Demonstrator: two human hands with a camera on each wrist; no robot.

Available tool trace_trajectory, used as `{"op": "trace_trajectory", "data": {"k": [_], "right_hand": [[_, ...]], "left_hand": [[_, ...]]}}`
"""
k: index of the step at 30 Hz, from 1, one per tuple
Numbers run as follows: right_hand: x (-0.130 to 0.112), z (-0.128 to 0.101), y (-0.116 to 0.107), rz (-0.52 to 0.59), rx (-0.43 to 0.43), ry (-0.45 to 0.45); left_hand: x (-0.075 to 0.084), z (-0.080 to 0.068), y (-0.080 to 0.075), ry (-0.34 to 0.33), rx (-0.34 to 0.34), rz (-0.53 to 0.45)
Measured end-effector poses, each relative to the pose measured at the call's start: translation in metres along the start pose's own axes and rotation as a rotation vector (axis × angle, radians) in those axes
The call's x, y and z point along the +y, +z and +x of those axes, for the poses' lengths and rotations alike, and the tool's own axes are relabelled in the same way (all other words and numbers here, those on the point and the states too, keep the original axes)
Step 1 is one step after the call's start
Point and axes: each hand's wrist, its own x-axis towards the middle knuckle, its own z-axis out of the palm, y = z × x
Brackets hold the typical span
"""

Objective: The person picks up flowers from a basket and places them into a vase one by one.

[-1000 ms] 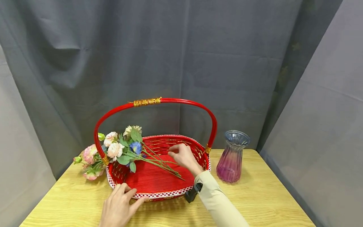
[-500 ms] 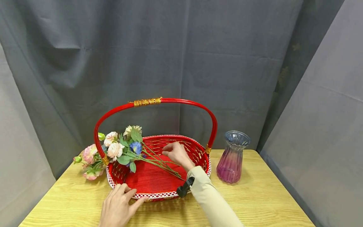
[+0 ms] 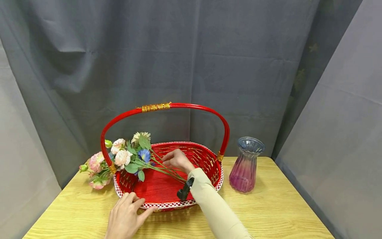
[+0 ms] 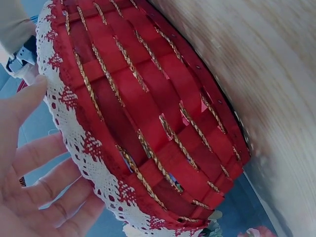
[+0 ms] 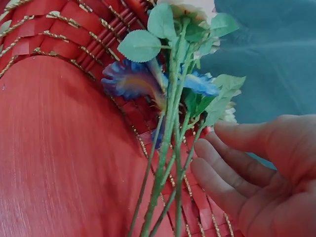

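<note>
A red woven basket (image 3: 209,186) with a tall red handle (image 3: 167,107) and white lace rim (image 4: 74,143) stands on the wooden table (image 3: 283,205). A bunch of artificial flowers (image 3: 128,156) lies across it, blooms over the left rim and green stems (image 3: 167,171) on the red bottom. My right hand (image 3: 177,160) hovers inside the basket just above the stems, fingers straight and spread (image 5: 232,173), holding nothing. My left hand (image 3: 128,214) rests on the table with straight fingers against the basket's front rim (image 4: 44,187).
A ribbed glass vase (image 3: 246,164), purple at the base, stands upright on the table right of the basket. Grey cloth (image 3: 191,59) hangs behind and on both sides. Bare tabletop lies to the right and front.
My right hand has moved left inside the basket, from the right side to over the flower stems. The left hand and the flowers have stayed put.
</note>
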Motion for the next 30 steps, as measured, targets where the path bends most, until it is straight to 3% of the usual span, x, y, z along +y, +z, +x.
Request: {"op": "trace_trajectory", "data": {"k": [6, 17, 30], "right_hand": [[0.005, 0.006, 0.01, -0.057, -0.022, 0.042], [0.003, 0.011, 0.016, -0.289, -0.056, -0.04], [0.008, 0.012, 0.02, -0.256, -0.111, -0.006]], "left_hand": [[0.001, -0.001, 0.0, -0.006, -0.017, 0.0], [-0.001, 0.0, -0.001, -0.007, 0.018, -0.018], [-0.001, 0.0, -0.001, -0.011, 0.003, -0.018]]}}
